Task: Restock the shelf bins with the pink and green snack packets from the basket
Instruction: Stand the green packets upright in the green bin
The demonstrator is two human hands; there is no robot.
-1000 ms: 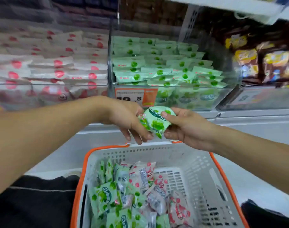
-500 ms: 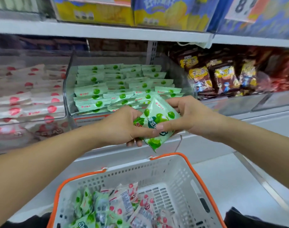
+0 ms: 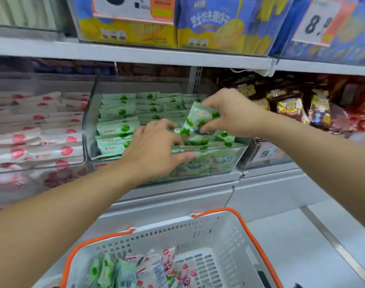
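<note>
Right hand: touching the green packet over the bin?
Touching. The head view shows the right hand pinching the green packet between thumb and fingers, above the clear bin.

Brown snack bags (image 3: 289, 104), yellow-blue boxes (image 3: 219, 28) above

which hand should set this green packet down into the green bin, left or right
Right. The right hand already pinches the green packet above the green bin. The left hand holds nothing; its fingers rest spread on the bin's front packets.
</note>
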